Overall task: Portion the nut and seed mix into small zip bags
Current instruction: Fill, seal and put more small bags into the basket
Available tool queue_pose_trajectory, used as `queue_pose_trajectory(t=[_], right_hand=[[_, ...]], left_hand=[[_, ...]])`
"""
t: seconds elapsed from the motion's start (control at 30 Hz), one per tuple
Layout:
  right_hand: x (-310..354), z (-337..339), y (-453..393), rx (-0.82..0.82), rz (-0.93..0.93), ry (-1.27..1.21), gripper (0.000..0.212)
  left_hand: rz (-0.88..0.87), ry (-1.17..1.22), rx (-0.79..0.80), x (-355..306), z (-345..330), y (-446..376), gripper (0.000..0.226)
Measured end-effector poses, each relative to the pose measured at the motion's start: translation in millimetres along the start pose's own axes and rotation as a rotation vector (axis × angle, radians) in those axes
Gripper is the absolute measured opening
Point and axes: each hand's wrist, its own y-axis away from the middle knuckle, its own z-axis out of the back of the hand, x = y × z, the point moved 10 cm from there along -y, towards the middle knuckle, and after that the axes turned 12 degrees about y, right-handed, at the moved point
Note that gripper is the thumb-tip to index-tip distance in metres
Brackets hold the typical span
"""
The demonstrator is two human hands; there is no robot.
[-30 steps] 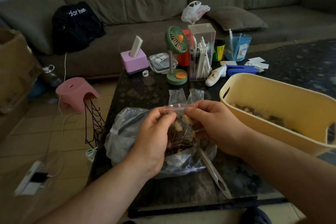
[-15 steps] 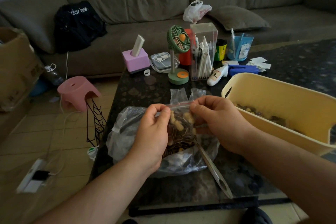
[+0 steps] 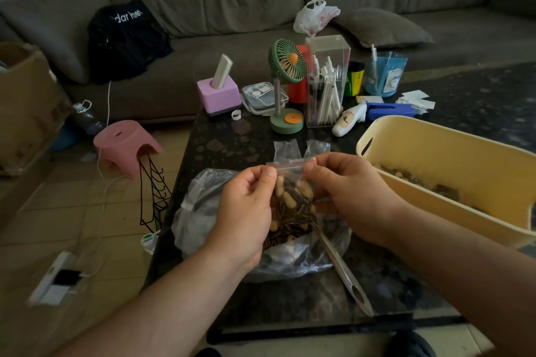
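A small zip bag (image 3: 293,197) with a red-lined top, filled with peanuts and dark seeds, hangs between both hands over the table. My left hand (image 3: 246,211) pinches its top left corner; my right hand (image 3: 353,194) pinches the top right end of the zip strip. Beneath them lies a large clear plastic bag (image 3: 203,211) holding the mix. A metal spoon (image 3: 345,272) rests with its bowl in that bag and its handle pointing toward the table's front edge. Empty small zip bags (image 3: 290,149) lie just behind my hands.
A yellow plastic basket (image 3: 452,159) with filled portions inside stands at the right on the dark stone table (image 3: 232,148). Behind are a green desk fan (image 3: 285,87), a clear pen holder (image 3: 326,81), a pink box (image 3: 219,95) and a sofa. A pink stool (image 3: 124,145) stands left.
Both hands have lifted the small bag a little and their fingertips now sit further apart along the zip strip.
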Motion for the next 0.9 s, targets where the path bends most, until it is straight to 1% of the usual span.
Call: queue_pose_trajectory(t=[0.1,0.3,0.43,0.6,0.8,0.9], right_hand=[[1,0,-1,-0.016,0.018,0.017,0.019],[2,2,-3,-0.056,0.032,0.018,0.015],[4,0,-1,-0.036,0.035,0.021,0.014],[5,-2,1,-0.011,0.023,0.020,0.019],[10,-6,3,0.043,0.060,0.025,0.015],[10,-4,3,0.010,0.063,-0.007,0.014]], left_hand=[[0.013,0.008,-0.006,2,0,0,0.020],[0.044,0.008,-0.017,5,1,1,0.019],[0.047,0.026,-0.017,4,1,1,0.020],[0.062,0.032,-0.002,4,0,2,0.021],[0.058,0.036,0.038,1,-7,7,0.023],[0.055,0.028,0.057,0,-9,8,0.022]])
